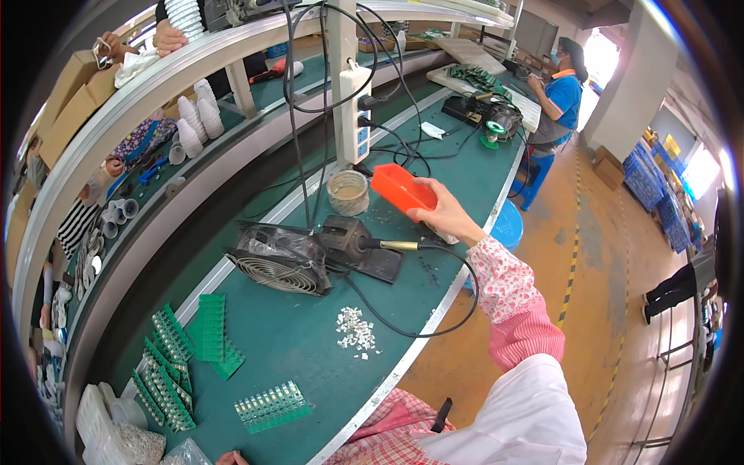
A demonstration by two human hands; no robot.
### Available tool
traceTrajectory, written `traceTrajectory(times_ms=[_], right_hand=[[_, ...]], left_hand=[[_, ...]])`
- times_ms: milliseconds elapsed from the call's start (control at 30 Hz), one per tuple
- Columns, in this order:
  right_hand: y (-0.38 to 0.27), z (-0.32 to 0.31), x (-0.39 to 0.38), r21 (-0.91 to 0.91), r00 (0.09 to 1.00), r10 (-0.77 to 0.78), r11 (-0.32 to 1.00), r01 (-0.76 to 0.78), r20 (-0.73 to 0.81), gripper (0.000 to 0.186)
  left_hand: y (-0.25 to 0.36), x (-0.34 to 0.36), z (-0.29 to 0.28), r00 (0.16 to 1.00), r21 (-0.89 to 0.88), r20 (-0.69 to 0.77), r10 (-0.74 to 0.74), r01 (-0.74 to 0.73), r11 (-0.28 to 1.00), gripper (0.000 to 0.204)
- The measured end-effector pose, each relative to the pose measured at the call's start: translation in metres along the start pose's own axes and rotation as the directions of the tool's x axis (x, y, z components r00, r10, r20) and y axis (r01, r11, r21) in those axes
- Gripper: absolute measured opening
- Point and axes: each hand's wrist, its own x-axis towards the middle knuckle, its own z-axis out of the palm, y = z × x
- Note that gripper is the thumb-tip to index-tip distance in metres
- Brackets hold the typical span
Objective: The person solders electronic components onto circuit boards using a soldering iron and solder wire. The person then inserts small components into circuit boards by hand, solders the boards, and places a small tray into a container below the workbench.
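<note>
My right hand [446, 211] is closed around an orange-red plastic box [399, 190], raised over the far part of the green bench and tilted. Only a bit of my left hand [231, 459] shows at the lower edge, so its fingers are mostly hidden. Closest to it lies a green circuit board panel [271, 406] with rows of small white parts. A loose heap of small white connectors [356, 332] sits in the middle of the bench. More populated board panels [164, 372] are piled at the left, beside bare green panels [211, 327].
A soldering iron [399, 245] rests in its stand behind the heap, its cable looping over the bench edge. Beside it are a small fan [279, 260] and a round jar [347, 192]. Cables hang by a power strip [356, 116]. A co-worker [564, 93] sits farther along.
</note>
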Motion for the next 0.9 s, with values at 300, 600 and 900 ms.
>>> traceTrajectory(times_ms=[300,600,900], right_hand=[[0.006,-0.029,-0.02,0.21,0.997,0.082,0.974,-0.081,0.001,0.068],[0.025,-0.008,-0.058,0.184,0.992,-0.013,0.983,-0.011,0.125,0.068],[0.04,0.007,-0.013,-0.455,0.943,-0.324,0.854,0.254,-0.081,0.069]], left_hand=[[0.005,0.001,0.006,1.0,-0.019,0.007,0.003,-0.003,1.0,0.012],[-0.032,-0.012,0.012,0.972,0.109,-0.099,0.212,-0.201,0.973,0.03],[0.008,0.002,0.006,0.991,0.112,0.054,-0.121,0.114,0.987,0.026]])
